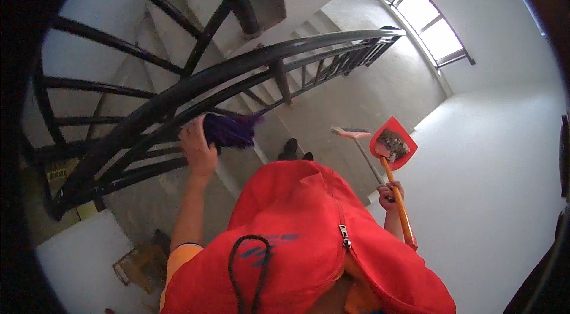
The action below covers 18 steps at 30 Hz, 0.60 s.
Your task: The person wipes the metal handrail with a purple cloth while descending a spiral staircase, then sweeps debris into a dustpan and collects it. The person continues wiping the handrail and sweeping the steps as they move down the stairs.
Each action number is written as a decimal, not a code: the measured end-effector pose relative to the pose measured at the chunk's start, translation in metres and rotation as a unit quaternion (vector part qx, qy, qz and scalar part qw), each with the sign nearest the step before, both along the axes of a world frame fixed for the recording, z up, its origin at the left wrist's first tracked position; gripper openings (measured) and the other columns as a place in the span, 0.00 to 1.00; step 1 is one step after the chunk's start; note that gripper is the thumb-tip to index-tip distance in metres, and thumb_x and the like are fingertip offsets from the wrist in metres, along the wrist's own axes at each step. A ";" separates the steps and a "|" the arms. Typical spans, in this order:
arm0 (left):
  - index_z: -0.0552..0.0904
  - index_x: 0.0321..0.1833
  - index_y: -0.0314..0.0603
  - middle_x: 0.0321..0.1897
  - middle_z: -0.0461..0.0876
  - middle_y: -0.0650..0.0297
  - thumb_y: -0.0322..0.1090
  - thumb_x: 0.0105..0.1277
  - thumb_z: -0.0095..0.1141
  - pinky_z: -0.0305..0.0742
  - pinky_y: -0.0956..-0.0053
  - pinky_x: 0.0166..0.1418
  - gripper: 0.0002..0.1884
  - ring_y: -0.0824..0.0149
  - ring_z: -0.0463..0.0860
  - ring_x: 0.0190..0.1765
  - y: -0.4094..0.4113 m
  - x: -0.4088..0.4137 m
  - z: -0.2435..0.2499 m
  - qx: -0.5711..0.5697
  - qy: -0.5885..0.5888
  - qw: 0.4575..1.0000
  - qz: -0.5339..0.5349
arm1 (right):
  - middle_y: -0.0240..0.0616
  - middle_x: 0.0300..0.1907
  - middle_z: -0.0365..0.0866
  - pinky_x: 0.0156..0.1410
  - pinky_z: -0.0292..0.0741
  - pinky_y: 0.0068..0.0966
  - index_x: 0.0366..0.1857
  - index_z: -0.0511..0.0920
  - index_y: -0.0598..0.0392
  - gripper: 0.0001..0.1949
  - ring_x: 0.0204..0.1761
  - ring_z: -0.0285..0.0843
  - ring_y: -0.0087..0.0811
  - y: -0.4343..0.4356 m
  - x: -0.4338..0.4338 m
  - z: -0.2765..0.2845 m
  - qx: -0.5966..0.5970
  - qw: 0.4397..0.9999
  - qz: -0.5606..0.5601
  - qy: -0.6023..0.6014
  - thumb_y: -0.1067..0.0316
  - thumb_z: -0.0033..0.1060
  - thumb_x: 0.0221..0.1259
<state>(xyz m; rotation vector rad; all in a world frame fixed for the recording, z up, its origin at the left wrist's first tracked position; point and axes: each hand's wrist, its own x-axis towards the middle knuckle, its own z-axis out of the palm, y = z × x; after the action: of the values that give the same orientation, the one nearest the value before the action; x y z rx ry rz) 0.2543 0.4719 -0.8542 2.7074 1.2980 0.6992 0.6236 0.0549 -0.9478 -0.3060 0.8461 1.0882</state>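
My left hand (198, 147) holds a dark purple cloth (231, 131) against the lower rail beneath the black handrail (213, 71) of the staircase. On the right, my right hand (391, 196) grips two long handles together. One is the orange handle of a red dustpan (412, 147), whose pan carries grey debris. The other is the grey handle of a push broom (352, 132) with a pinkish head, beside the dustpan. Part of the right fingers is hidden behind the handles.
Concrete stairs (178, 15) rise at the upper left, and more steps lie beyond the railing. A landing (378, 78) lies below a barred window (429, 24). White wall (481, 171) runs along the right. Cardboard-like items (140, 265) lie at the lower left. My dark shoes (289, 149) stand on the stairs.
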 end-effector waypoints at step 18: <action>0.58 0.64 0.50 0.59 0.61 0.52 0.44 0.57 0.52 0.66 0.53 0.53 0.32 0.48 0.64 0.57 0.271 0.233 -0.061 -0.030 0.234 0.970 -0.066 | 0.28 0.16 0.53 0.16 0.58 0.09 0.10 0.61 0.55 0.14 0.19 0.52 0.18 0.106 -0.010 -0.014 -0.102 0.986 -0.127 -0.046 0.69 0.51 0.49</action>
<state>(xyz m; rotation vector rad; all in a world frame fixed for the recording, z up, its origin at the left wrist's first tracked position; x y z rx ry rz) 0.4871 0.7433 -0.9153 2.9803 1.1628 0.0010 0.6135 0.1610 -0.9615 -0.4041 0.8895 0.7469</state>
